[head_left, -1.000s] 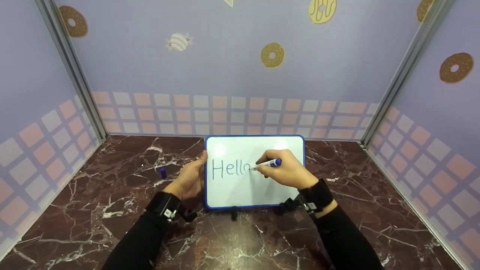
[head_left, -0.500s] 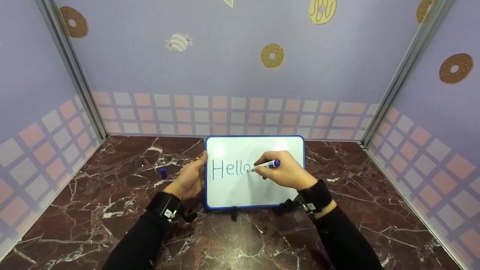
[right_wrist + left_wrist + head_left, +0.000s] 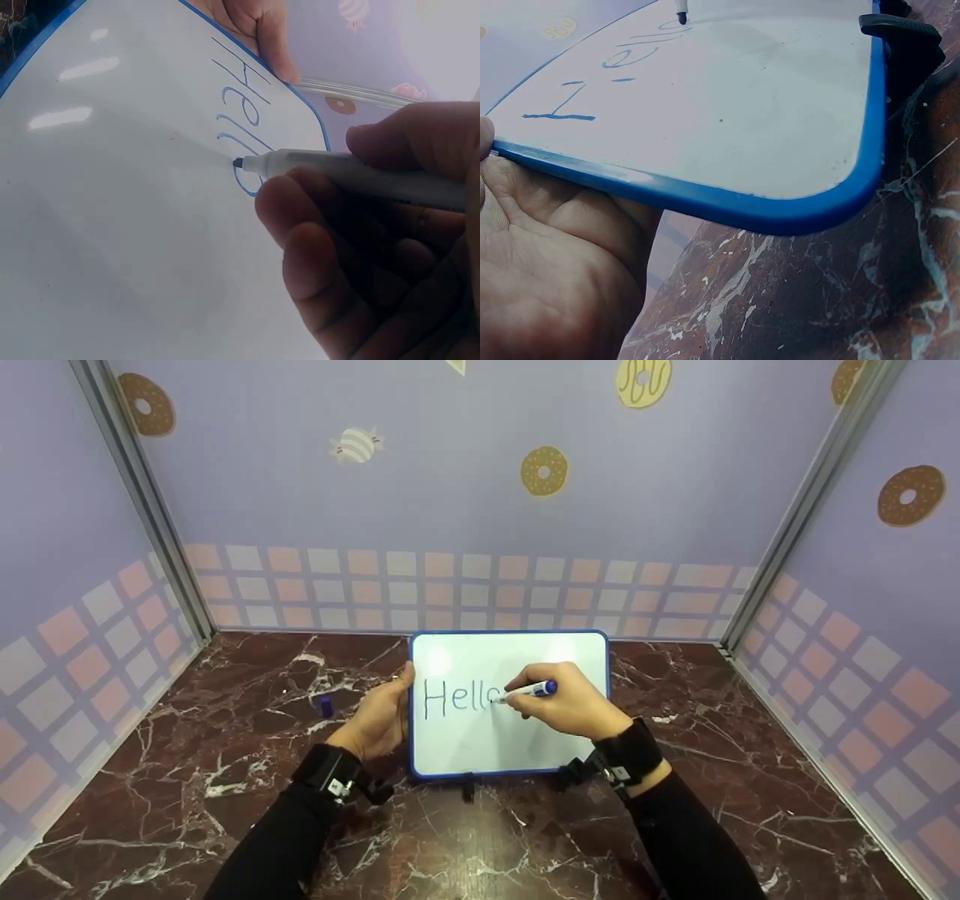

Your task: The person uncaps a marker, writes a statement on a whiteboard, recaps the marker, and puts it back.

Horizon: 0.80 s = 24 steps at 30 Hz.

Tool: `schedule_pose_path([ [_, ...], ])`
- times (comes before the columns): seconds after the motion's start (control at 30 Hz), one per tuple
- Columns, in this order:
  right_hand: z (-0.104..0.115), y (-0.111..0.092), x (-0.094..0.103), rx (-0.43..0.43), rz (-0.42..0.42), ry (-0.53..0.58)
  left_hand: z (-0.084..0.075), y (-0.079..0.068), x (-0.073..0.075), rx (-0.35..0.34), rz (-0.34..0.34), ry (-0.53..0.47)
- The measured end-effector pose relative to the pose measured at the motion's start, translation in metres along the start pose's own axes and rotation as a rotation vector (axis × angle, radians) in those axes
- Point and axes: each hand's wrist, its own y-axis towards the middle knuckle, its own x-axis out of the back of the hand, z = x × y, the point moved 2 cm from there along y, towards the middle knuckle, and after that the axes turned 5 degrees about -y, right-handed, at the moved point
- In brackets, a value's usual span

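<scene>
The marker is at the middle of the whiteboard, its long axis slanting across it — tip toward the person's left and slightly down, blue end to the right. The tip appears to touch the "o" of "Hello". Four letters stand finished and the last looks nearly closed; whether more remains, I cannot tell. The right hand pinches the marker; the left hand, well apart from it, grips the board's left edge. Beyond — on the table — lies a blue cap.
</scene>
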Motion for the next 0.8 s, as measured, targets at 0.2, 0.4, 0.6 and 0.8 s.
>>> schedule_pose_path([
  [0.2,-0.0009,0.0004,0.0002,0.0,0.004,-0.001,-0.0005,-0.0001,-0.0002,-0.001,-0.004,-0.001],
  [0.4,-0.0008,0.0002,0.0002,0.0,0.006,-0.01,-0.0002,0.0,-0.0007,0.002,0.005,0.005],
  [0.6,0.0007,0.0,0.0001,0.01,0.003,-0.02,-0.0008,-0.0004,-0.0007,-0.007,0.026,0.002],
  [0.8,0.0015,-0.0002,-0.0001,0.011,0.001,-0.023,-0.0004,-0.0002,-0.0007,-0.015,0.03,-0.009],
])
